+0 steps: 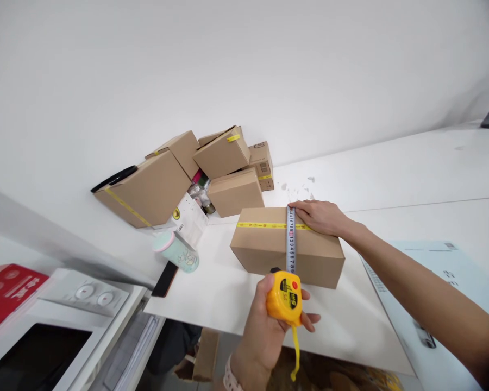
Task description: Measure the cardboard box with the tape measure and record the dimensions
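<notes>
A closed cardboard box (264, 250) sealed with yellow tape lies on the white table (391, 184) in front of me. My left hand (269, 320) is closed around a yellow tape measure (284, 298) at the box's near side. Its white blade (290, 239) runs up across the top of the box. My right hand (320, 216) rests on the far top edge of the box, fingers pressing the blade's end down there.
A pile of several cardboard boxes (187, 174) leans against the wall at the back left. A mint-green cup (177, 251) lies on its side by a dark phone (165, 279). A printed sheet (436, 293) lies at the right. A white machine (61, 320) stands at the lower left.
</notes>
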A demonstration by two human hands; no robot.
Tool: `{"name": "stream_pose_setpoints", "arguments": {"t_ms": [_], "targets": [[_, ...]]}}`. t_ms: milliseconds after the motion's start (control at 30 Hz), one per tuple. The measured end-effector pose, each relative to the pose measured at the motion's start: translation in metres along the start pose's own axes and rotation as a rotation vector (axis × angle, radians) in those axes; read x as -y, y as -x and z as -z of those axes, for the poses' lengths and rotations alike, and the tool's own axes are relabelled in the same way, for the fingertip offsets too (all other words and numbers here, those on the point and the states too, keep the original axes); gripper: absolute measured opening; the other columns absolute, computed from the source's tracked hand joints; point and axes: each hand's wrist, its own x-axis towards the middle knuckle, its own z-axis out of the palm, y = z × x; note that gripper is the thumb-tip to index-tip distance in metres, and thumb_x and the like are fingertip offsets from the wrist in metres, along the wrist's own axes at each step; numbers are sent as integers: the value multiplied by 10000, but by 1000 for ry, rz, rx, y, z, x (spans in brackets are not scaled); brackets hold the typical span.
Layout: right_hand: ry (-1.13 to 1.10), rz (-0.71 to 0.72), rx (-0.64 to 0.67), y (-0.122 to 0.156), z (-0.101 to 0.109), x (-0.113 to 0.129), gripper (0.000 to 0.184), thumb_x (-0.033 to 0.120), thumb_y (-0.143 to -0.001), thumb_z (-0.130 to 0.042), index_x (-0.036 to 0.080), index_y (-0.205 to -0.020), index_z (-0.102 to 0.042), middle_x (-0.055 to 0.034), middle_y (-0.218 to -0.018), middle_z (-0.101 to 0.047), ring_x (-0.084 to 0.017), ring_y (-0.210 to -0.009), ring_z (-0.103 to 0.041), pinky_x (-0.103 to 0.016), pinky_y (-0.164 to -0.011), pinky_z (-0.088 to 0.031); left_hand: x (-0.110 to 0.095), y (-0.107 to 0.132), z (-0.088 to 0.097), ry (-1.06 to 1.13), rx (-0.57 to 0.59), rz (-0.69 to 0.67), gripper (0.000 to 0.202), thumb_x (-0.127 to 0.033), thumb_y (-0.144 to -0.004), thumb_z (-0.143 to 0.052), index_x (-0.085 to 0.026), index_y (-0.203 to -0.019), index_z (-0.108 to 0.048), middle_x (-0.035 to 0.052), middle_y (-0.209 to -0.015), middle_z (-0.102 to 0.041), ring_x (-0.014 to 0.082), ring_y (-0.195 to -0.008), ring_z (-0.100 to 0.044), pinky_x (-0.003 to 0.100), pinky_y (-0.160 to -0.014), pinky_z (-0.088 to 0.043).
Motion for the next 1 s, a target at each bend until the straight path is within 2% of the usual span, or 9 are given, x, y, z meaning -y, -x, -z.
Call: {"name": "stream_pose_setpoints", "arguments": {"t_ms": [167, 433, 533, 600, 667, 767, 867, 933, 1000], "targets": [[24, -1, 21, 2, 3, 3, 597, 378, -1051, -202, 255, -1469, -611, -111, -1314, -733, -332, -1116, -695, -447, -846, -520, 13, 4, -3, -18, -6, -33, 591, -666, -751, -784, -157, -1023, -658, 61, -888, -754, 184, -521, -683, 514, -903, -584], [16, -4, 28, 3, 3, 5, 593, 379, -1053, -195, 257, -1465, -604, -104, -1348, -719, -329, -1133, -689, -447, -870, -505, 10, 2, -4, -30, -17, -33, 611, -683, -729, -789, -157, -1012, -660, 54, -887, -747, 185, -517, -688, 499, -866, -596], [-1, -31, 15, 4, 3, 5, 585, 375, -1054, -206, 214, -1499, -549, -130, -1314, -733, -335, -1118, -695, -457, -894, -495, 12, 4, -1, -25, 10, -32, 581, -665, -758, -774, -156, -1015, -664, 64, -888, -749, 180, -520, -685, 485, -836, -601], [-10, -71, -9, 6, 4, 5, 585, 382, -1053, -229, 161, -1510, -519, -156, -1271, -747, -340, -1113, -697, -460, -919, -485, 10, 9, 4, -23, 48, -70, 562, -648, -790, -760, -162, -1056, -670, 66, -873, -753, 176, -511, -677, 474, -808, -604], [-18, -80, -24, 10, 4, 6, 567, 399, -1053, -246, 153, -1425, -595, -157, -1272, -745, -336, -1112, -694, -452, -927, -483, 4, 17, 11, -38, 54, -195, 554, -631, -820, -745, -177, -1131, -677, 68, -881, -761, 186, -518, -683, 468, -783, -606], [-49, -9, -88, 26, 4, 12, 516, 450, -1051, -295, 199, -1214, -714, -125, -1258, -749, -318, -1075, -695, -448, -926, -487, -14, 26, 28, -101, -118, -567, 536, -607, -855, -711, -191, -1192, -690, 81, -944, -777, 208, -576, -703, 473, -795, -603], [-72, 151, -262, 55, 0, 24, 440, 513, -1029, -420, 223, -1166, -721, -120, -1150, -769, -308, -1009, -698, -470, -926, -492, -33, 26, 49, -99, -490, -944, 479, -586, -847, -676, -176, -1091, -719, 72, -889, -784, 226, -666, -721, 418, -782, -597], [-78, 299, -393, 80, -3, 35, 392, 515, -1021, -488, 235, -1171, -717, -121, -1109, -770, -295, -982, -697, -465, -909, -501, -39, 26, 63, -25, -664, -996, 437, -572, -847, -647, -176, -1014, -727, 58, -829, -782, 218, -696, -723, 359, -745, -589], [-77, 414, -506, 106, -8, 44, 337, 467, -1022, -536, 246, -1215, -701, -111, -1091, -771, -279, -961, -702, -461, -911, -502, -39, 28, 73, 56, -700, -928, 413, -558, -858, -627, -185, -998, -734, 47, -848, -788, 192, -666, -707, 320, -703, -583]]}}
